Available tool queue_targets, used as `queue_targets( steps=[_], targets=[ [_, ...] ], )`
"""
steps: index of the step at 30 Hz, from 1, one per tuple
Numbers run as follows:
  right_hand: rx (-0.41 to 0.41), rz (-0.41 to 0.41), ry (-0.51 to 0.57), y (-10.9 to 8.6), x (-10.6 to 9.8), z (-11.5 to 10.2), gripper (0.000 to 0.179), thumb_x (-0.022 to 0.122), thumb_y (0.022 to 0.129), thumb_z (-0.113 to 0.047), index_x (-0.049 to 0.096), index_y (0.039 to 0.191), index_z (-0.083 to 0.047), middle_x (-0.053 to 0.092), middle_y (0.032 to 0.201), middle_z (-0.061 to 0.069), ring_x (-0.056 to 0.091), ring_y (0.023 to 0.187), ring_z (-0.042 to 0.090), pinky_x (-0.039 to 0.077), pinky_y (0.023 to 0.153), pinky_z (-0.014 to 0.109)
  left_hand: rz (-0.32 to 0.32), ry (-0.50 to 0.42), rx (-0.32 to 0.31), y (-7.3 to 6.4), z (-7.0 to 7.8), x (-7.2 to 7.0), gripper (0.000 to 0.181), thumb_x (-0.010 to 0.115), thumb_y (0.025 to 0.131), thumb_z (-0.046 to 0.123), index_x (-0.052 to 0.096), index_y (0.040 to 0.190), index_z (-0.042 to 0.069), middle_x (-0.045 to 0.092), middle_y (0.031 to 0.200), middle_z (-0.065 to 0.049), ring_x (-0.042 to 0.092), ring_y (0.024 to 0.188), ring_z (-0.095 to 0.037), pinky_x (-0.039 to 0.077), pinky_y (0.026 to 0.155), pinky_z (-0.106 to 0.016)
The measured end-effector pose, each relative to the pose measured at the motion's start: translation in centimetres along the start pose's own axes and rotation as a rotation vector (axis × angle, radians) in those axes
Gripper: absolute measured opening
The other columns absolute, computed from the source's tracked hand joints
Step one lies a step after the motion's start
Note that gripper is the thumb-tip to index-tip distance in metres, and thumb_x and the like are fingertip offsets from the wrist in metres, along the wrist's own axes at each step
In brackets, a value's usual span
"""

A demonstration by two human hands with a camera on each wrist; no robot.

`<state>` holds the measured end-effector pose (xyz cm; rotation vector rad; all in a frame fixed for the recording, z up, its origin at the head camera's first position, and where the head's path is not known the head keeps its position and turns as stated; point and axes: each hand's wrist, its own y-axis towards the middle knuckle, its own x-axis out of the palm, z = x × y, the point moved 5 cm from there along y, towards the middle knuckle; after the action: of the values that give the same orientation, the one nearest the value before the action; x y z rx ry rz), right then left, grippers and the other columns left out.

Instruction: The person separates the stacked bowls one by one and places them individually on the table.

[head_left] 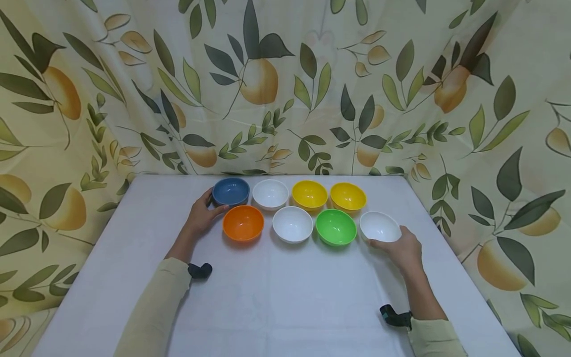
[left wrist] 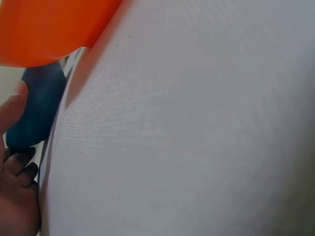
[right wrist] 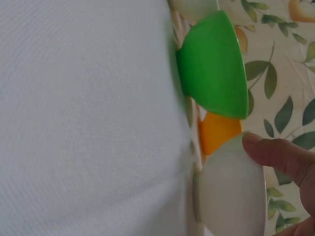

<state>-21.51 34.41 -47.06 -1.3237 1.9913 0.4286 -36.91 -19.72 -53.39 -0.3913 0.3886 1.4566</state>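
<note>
At the back left, my left hand (head_left: 203, 215) grips a blue bowl (head_left: 230, 191), its thumb along the near side and the fingers around the left. The left wrist view shows the thumb (left wrist: 15, 105) against that bowl. An orange bowl (head_left: 243, 224) stands just in front of it. My right hand (head_left: 405, 249) holds the white bowl (head_left: 380, 227) at the right end of the front row, thumb on its near side. In the right wrist view the thumb (right wrist: 268, 150) presses near that bowl's rim; the other fingers are mostly hidden. A green bowl (head_left: 336, 227) stands left of it.
Another white bowl (head_left: 292, 225) sits between the orange and green ones. Behind stand a white bowl (head_left: 270, 195) and two yellow bowls, one left (head_left: 310, 195) and one right (head_left: 348, 197). All rest on a white-covered table (head_left: 285, 297) before a patterned curtain (head_left: 285, 89).
</note>
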Motion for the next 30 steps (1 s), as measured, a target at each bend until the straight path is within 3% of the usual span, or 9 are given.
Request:
queue_targets(
  steps=[7, 22, 27, 30],
  targets=[
    [-0.037, -0.010, -0.024, -0.12, -0.11, -0.37, 0.099, 0.093, 0.077, -0.028, 0.040, 0.146, 0.017, 0.048, 0.143, 0.041, 0.049, 0.125, 0.054, 0.048, 0.101, 0.067, 0.005, 0.007, -0.003, -0.24, 0.12, -0.08, 0.098, 0.080, 0.095, 0.037, 0.022, 0.167, 0.006, 0.024, 0.172, -0.018, 0.021, 0.158, -0.037, 0.019, 0.127, -0.058],
    [-0.039, -0.008, -0.046, -0.05, 0.10, -0.25, 0.101, 0.092, 0.079, -0.032, 0.037, 0.149, 0.015, 0.047, 0.145, 0.040, 0.049, 0.126, 0.054, 0.048, 0.103, 0.067, 0.022, 0.001, 0.000, -0.39, -0.10, -0.12, 0.099, 0.082, 0.092, 0.042, 0.026, 0.167, 0.008, 0.027, 0.171, -0.018, 0.022, 0.157, -0.039, 0.020, 0.126, -0.061],
    [-0.040, -0.042, -0.069, 0.17, 0.39, -0.05, 0.103, 0.091, 0.080, -0.036, 0.034, 0.150, 0.015, 0.046, 0.146, 0.039, 0.048, 0.128, 0.053, 0.048, 0.104, 0.066, -0.005, 0.010, -0.027, -0.31, 0.15, -0.39, 0.104, 0.081, 0.092, 0.046, 0.021, 0.168, 0.007, 0.023, 0.172, -0.017, 0.020, 0.158, -0.038, 0.020, 0.126, -0.060],
    [-0.019, -0.073, -0.088, 0.30, 0.39, -0.06, 0.111, 0.086, 0.085, -0.046, 0.025, 0.157, 0.013, 0.039, 0.151, 0.040, 0.045, 0.132, 0.055, 0.046, 0.107, 0.067, -0.036, 0.004, -0.024, -0.41, 0.70, -0.86, 0.104, 0.078, 0.095, 0.045, 0.016, 0.168, 0.004, 0.020, 0.173, -0.019, 0.019, 0.159, -0.037, 0.019, 0.127, -0.057]
  ],
)
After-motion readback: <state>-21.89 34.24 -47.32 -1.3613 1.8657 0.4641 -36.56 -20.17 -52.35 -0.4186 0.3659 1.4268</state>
